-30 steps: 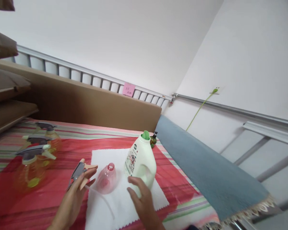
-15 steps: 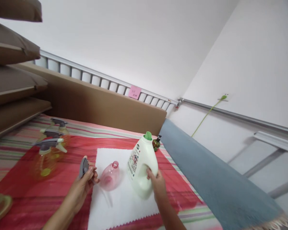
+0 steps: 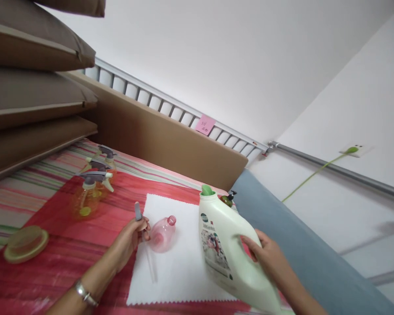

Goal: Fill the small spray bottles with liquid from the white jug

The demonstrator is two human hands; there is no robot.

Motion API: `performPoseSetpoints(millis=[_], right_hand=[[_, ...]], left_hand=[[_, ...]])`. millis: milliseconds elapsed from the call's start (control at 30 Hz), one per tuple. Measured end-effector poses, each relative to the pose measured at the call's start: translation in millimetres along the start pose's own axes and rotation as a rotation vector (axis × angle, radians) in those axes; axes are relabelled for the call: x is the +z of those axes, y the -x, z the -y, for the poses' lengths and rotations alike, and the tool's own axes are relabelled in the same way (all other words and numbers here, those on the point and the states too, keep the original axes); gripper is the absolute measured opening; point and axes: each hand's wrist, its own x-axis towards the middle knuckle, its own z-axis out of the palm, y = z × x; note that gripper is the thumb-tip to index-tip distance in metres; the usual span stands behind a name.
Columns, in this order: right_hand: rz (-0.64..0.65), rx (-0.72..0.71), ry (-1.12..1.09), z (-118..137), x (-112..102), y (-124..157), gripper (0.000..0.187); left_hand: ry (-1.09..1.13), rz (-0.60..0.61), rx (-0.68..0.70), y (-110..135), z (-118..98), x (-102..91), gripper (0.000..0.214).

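My left hand [image 3: 131,238] is closed around a grey trigger spray head [image 3: 138,211], whose clear dip tube hangs down over the cloth. Right beside those fingers, an uncapped pink see-through bottle [image 3: 164,236] stands on a white cloth [image 3: 177,280] with zigzag edges. My right hand [image 3: 265,247] grips the handle of a large pale green detergent jug [image 3: 219,249]. The jug leans to the left, and its green pouring spout [image 3: 207,190] shows at the open mouth. Its printed label faces me.
Several yellowish spray bottles [image 3: 88,192] with grey heads stand at the left, behind a round yellow-green lid [image 3: 26,244]. A dark green pump bottle [image 3: 227,200] is partly behind the jug. Brown cushions [image 3: 36,92] are stacked at the left; a brown board [image 3: 160,131] lines the back.
The jug has come closer and to the right, and it leans more to the left. My left hand has turned the spray head. The whole view has shifted and tilted.
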Motion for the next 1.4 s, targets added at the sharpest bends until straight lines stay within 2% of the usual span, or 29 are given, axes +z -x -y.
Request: performPoseSetpoints(millis=[167, 333, 533, 833, 1067, 1400], right_hand=[[0.199, -0.06, 0.145, 27.1, -19.7, 9.3, 0.04], [0.299, -0.106, 0.266, 44.0, -25.8, 12.9, 0.042], [0.293, -0.196, 0.346, 55.3, -26.5, 5.7, 0.037], [0.333, -0.193, 0.383, 63.3, -17.9, -0.6, 0.038], [0.335, -0.199, 0.464, 69.6, -20.6, -2.9, 0.037], [0.33, -0.228, 0.477, 77.7, -22.5, -6.0, 0.041]], left_hand=[[-0.025, 0.04, -0.001, 4.3, 0.5, 3.4, 0.017], [-0.016, 0.059, -0.013, 7.9, -1.8, 5.3, 0.026], [0.032, 0.069, 0.008, 7.5, -5.8, 5.5, 0.026], [0.067, 0.107, 0.017, 9.2, -6.7, 7.6, 0.027], [0.088, 0.151, -0.025, 11.0, -7.4, 12.5, 0.036], [0.094, 0.157, -0.038, 9.7, -3.1, 13.3, 0.033]])
